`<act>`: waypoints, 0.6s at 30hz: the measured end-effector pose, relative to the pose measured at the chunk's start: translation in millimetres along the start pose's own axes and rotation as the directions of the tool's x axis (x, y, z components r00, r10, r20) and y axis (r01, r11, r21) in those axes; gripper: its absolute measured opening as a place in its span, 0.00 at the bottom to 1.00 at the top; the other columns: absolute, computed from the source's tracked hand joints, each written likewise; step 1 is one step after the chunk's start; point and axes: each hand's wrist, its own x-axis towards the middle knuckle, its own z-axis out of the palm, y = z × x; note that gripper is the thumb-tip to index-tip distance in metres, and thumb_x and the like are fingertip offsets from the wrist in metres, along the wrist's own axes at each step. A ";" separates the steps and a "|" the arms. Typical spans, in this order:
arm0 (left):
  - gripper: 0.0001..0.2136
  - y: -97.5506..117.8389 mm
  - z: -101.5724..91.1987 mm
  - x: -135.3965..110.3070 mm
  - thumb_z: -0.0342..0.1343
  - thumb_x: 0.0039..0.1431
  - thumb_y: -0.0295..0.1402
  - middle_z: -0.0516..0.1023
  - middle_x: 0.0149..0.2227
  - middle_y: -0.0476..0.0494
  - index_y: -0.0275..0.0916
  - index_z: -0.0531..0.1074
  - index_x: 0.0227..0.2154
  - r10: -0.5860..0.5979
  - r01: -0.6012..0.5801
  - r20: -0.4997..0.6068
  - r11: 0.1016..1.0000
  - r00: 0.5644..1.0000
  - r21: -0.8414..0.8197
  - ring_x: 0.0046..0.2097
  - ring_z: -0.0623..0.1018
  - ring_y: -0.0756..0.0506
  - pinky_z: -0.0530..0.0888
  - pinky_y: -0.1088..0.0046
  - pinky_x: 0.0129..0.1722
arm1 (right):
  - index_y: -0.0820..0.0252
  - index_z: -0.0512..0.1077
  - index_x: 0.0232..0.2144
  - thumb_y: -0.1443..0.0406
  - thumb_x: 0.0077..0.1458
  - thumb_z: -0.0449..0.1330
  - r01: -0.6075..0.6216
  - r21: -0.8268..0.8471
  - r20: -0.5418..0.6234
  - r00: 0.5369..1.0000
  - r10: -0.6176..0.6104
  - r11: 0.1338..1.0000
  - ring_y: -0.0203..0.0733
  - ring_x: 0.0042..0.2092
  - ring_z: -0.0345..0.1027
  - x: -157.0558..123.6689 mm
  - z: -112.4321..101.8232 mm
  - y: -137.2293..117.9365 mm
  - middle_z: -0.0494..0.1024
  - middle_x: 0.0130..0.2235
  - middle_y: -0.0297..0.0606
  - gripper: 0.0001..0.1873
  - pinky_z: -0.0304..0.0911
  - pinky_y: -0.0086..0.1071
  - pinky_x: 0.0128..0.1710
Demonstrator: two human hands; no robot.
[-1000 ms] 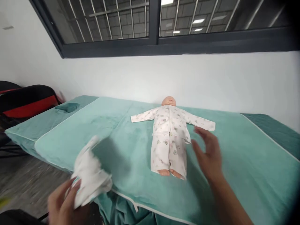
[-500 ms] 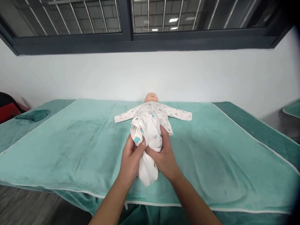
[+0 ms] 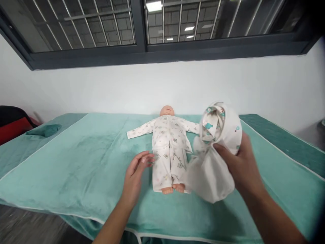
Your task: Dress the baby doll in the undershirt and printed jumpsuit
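A baby doll [image 3: 169, 149] in white printed pyjamas lies on its back, arms spread, on a teal blanket [image 3: 76, 162] over a bed. My right hand [image 3: 241, 166] is closed on a bunched white garment with teal prints [image 3: 215, 152], held up just right of the doll. My left hand [image 3: 135, 174] hovers with fingers apart beside the doll's left trouser leg, holding nothing.
A white wall and a dark-framed window run behind the bed. A small dark teal cloth [image 3: 44, 129] lies at the bed's far left. A red and black object [image 3: 11, 123] stands at the left edge. The bed's front edge is near me.
The garment went from my left hand, through both hands in front of the doll, to my right hand alone, now out to the right. My left hand let go and opened.
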 end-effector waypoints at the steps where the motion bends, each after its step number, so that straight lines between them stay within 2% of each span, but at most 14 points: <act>1: 0.16 -0.2 -4.9 4.6 0.54 0.64 0.43 0.79 0.48 0.39 0.41 0.73 0.49 -0.001 0.001 -0.020 1.000 1.000 0.013 0.47 0.79 0.41 0.75 0.60 0.49 | 0.51 0.60 0.63 0.54 0.49 0.66 0.060 -0.140 -0.055 0.996 -0.068 0.988 0.57 0.58 0.64 7.3 -11.6 14.3 0.67 0.60 0.45 0.41 0.64 0.48 0.55; 2: 0.16 -0.7 -9.4 9.2 0.54 0.63 0.44 0.79 0.47 0.39 0.40 0.73 0.48 -0.001 0.002 -0.038 1.000 0.999 0.030 0.46 0.79 0.41 0.75 0.60 0.48 | 0.52 0.58 0.64 0.54 0.48 0.66 0.085 -0.288 -0.052 0.993 -0.105 0.954 0.60 0.60 0.62 13.6 -22.1 30.9 0.65 0.61 0.47 0.43 0.62 0.48 0.56; 3: 0.16 -1.5 -13.0 13.8 0.54 0.63 0.44 0.79 0.46 0.39 0.40 0.73 0.47 -0.001 0.004 -0.052 0.999 0.999 0.050 0.45 0.79 0.42 0.76 0.60 0.47 | 0.51 0.57 0.65 0.53 0.48 0.65 0.058 -0.444 -0.025 0.997 -0.078 0.894 0.62 0.58 0.64 18.3 -31.1 48.9 0.65 0.61 0.50 0.44 0.64 0.50 0.52; 4: 0.16 -2.7 -15.5 18.5 0.54 0.63 0.45 0.79 0.46 0.40 0.40 0.73 0.46 0.000 0.004 -0.063 0.997 0.998 0.072 0.45 0.79 0.42 0.76 0.60 0.46 | 0.50 0.56 0.66 0.52 0.50 0.64 0.017 -0.585 0.049 0.999 0.015 0.811 0.63 0.53 0.69 21.2 -38.8 66.9 0.66 0.59 0.54 0.43 0.67 0.50 0.45; 5: 0.16 -4.3 -16.6 23.7 0.54 0.62 0.45 0.79 0.46 0.40 0.40 0.73 0.46 0.004 0.003 -0.066 0.996 0.998 0.095 0.44 0.79 0.42 0.76 0.60 0.46 | 0.50 0.56 0.66 0.51 0.52 0.61 0.032 -0.674 0.167 0.980 0.110 0.738 0.64 0.48 0.72 22.3 -45.1 83.0 0.68 0.58 0.56 0.41 0.67 0.50 0.40; 6: 0.16 -6.2 -16.2 29.8 0.55 0.62 0.45 0.79 0.45 0.40 0.41 0.72 0.46 0.011 -0.003 -0.067 0.994 0.998 0.114 0.44 0.79 0.42 0.76 0.61 0.45 | 0.52 0.58 0.65 0.49 0.53 0.60 0.077 -0.726 0.257 0.952 0.165 0.683 0.67 0.48 0.71 21.9 -50.2 95.4 0.69 0.56 0.58 0.40 0.67 0.51 0.38; 8: 0.15 -9.9 -9.6 46.0 0.55 0.62 0.44 0.79 0.45 0.41 0.41 0.71 0.46 0.039 -0.029 -0.065 0.990 0.997 0.136 0.43 0.79 0.43 0.76 0.61 0.45 | 0.53 0.61 0.63 0.46 0.51 0.61 0.150 -0.759 0.319 0.934 0.161 0.633 0.74 0.53 0.67 19.1 -55.3 103.5 0.69 0.57 0.59 0.40 0.65 0.55 0.40; 10: 0.15 -11.6 5.1 70.0 0.56 0.61 0.43 0.79 0.42 0.42 0.41 0.71 0.45 0.083 -0.075 -0.049 0.986 0.995 0.150 0.44 0.79 0.43 0.76 0.63 0.44 | 0.52 0.63 0.62 0.45 0.49 0.62 0.181 -0.741 0.260 0.965 0.027 0.647 0.77 0.57 0.62 19.1 -50.1 87.0 0.66 0.60 0.58 0.41 0.62 0.59 0.46; 11: 0.14 -11.1 15.1 85.2 0.56 0.60 0.43 0.80 0.41 0.42 0.41 0.71 0.44 0.108 -0.102 -0.031 0.981 0.994 0.165 0.45 0.78 0.43 0.75 0.63 0.45 | 0.52 0.62 0.62 0.45 0.50 0.62 0.196 -0.708 0.217 0.975 -0.055 0.678 0.76 0.57 0.62 21.7 -41.5 72.0 0.65 0.61 0.56 0.40 0.60 0.60 0.48; 13: 0.11 -8.0 38.4 121.3 0.56 0.59 0.40 0.80 0.41 0.43 0.41 0.73 0.41 0.154 -0.154 0.020 0.960 0.988 0.232 0.47 0.78 0.42 0.74 0.64 0.47 | 0.51 0.65 0.59 0.48 0.54 0.59 0.200 -0.585 0.180 0.977 -0.115 0.786 0.66 0.51 0.68 34.4 -9.5 39.3 0.66 0.60 0.51 0.32 0.63 0.55 0.45; 15: 0.10 -4.9 62.0 161.8 0.56 0.58 0.38 0.80 0.43 0.43 0.41 0.76 0.39 0.173 -0.179 0.049 0.921 0.984 0.346 0.46 0.77 0.42 0.72 0.63 0.49 | 0.52 0.69 0.52 0.53 0.57 0.56 0.218 -0.302 0.200 0.966 -0.162 0.928 0.52 0.46 0.71 56.0 40.1 16.7 0.70 0.54 0.45 0.22 0.66 0.45 0.44; 16: 0.09 -4.8 72.5 181.8 0.55 0.57 0.36 0.80 0.44 0.43 0.41 0.77 0.38 0.188 -0.200 0.069 0.900 0.980 0.388 0.46 0.77 0.42 0.71 0.63 0.51 | 0.54 0.70 0.49 0.56 0.58 0.55 0.199 -0.179 0.205 0.965 -0.162 0.963 0.47 0.44 0.72 69.0 68.6 12.1 0.71 0.52 0.43 0.19 0.67 0.42 0.44; 18: 0.09 -9.0 88.7 217.2 0.54 0.56 0.31 0.80 0.43 0.41 0.38 0.78 0.36 0.209 -0.221 0.079 0.862 0.975 0.455 0.47 0.77 0.42 0.69 0.63 0.53 | 0.58 0.71 0.47 0.60 0.56 0.55 0.136 -0.067 0.246 0.962 -0.116 0.988 0.43 0.41 0.71 95.5 124.4 15.8 0.72 0.50 0.43 0.16 0.66 0.40 0.45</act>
